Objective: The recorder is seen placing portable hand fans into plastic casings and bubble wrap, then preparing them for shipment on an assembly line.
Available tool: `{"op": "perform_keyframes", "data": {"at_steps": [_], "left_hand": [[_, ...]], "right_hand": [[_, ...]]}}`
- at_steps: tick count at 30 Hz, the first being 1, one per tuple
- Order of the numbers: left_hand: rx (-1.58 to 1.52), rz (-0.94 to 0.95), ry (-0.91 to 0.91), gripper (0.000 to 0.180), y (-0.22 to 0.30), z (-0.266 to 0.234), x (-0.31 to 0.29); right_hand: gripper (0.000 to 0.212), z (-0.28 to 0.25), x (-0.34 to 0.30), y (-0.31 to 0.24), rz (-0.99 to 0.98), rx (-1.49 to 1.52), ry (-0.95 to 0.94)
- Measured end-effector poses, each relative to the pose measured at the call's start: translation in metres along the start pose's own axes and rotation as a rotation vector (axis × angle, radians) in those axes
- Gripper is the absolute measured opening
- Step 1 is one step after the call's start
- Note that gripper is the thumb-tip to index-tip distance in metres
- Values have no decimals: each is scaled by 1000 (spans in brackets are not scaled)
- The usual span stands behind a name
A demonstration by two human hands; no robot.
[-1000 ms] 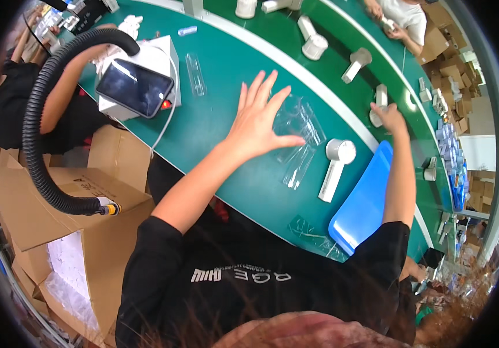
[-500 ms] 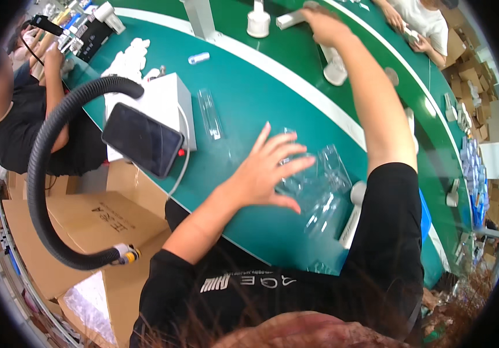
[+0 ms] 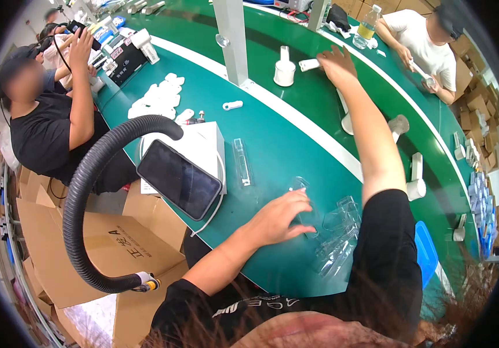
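1. Right hand (image 3: 337, 64) reaches beside the white device (image 3: 309, 65) on the far green belt (image 3: 310, 95); grip unclear from here; a light hold suits;
2. Left hand (image 3: 278, 217), loosely open, borders clear plastic trays (image 3: 342, 223); better not press them.

The right hand (image 3: 337, 66) extends over the green conveyor belt (image 3: 313, 97) and meets the end of a white handled device (image 3: 308, 65), a firm grip being unconfirmed from this angle; a similar white unit (image 3: 284, 73) lies just to the left. The left hand (image 3: 277, 220) is low over the desk (image 3: 278, 267), thumb apart from the bent fingers (image 3: 293, 200), near clear plastic pieces (image 3: 337, 238). A dark phone (image 3: 180, 180) lies on a white box (image 3: 215, 145), beside a black corrugated hose (image 3: 74, 220).
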State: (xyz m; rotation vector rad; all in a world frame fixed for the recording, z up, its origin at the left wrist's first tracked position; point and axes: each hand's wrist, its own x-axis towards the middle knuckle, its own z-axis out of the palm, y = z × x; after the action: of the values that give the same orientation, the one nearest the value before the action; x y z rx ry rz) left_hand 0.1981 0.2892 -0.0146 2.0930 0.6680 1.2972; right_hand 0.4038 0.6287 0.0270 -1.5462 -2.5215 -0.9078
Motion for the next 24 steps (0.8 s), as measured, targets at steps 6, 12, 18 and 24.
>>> {"op": "perform_keyframes", "data": {"at_steps": [6, 12, 18, 24], "left_hand": [[-312, 9, 347, 56, -12, -3, 1], [-447, -3, 611, 75, 32, -37, -23], [-1079, -652, 667, 73, 85, -53, -187], [-1741, -462, 1146, 43, 51, -103, -278]], "right_hand": [[21, -152, -96, 32, -223, 15, 308], [31, -265, -309, 22, 157, -134, -345], [36, -289, -505, 0, 584, -80, -847], [41, -281, -553, -36, 1013, 9, -841]]}}
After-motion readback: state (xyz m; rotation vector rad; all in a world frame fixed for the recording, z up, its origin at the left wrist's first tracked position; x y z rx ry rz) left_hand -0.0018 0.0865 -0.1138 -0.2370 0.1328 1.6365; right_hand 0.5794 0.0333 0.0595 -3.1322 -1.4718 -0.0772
